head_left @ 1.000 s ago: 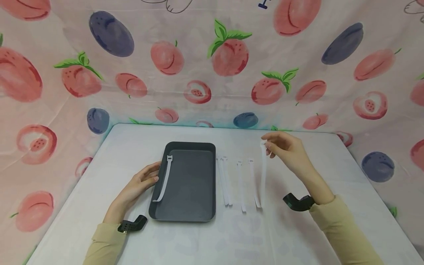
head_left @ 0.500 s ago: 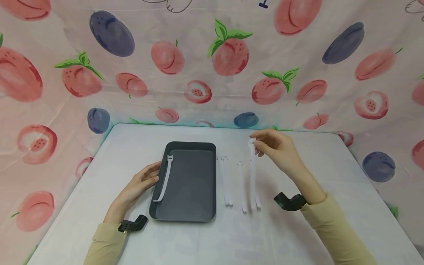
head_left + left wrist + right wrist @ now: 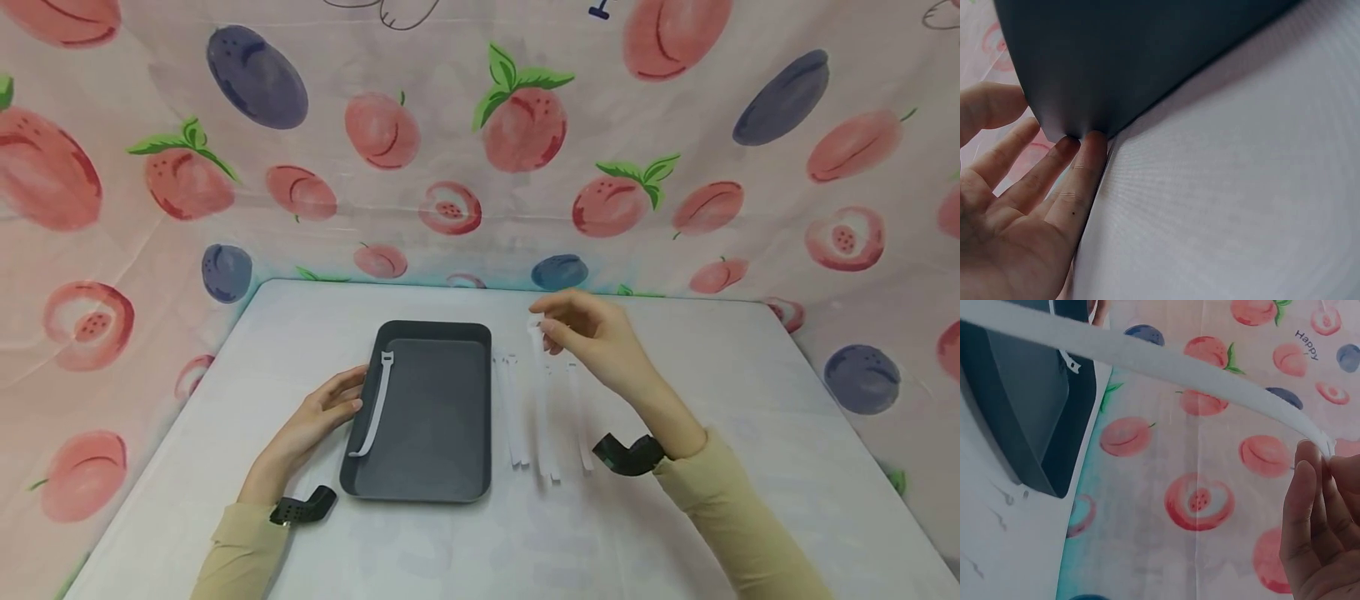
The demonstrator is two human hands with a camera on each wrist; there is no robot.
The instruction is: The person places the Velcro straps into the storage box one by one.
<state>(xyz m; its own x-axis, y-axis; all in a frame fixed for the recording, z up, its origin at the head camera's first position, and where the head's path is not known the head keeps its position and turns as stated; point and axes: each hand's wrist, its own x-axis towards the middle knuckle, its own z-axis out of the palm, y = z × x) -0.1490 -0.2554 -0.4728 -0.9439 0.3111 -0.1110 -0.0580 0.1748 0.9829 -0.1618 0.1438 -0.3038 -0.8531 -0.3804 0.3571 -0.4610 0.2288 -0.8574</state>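
Pinching a thin, flexible white strap [image 3: 1160, 364], the right hand [image 3: 588, 336] has drawn nearer the dark grey rectangular tray [image 3: 435, 417], bringing the strap closer to its right side, while the left hand [image 3: 322, 414], fingers extended, touches its left wall.

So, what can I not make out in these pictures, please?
Held strap, far end: cut off by the left edge, right wrist view.
Its near end: partly covered by the right hand, same view.
Tray, inside: hidden by its outer side, left wrist view.
Loose straps, fine details: too small, white on white, head view.
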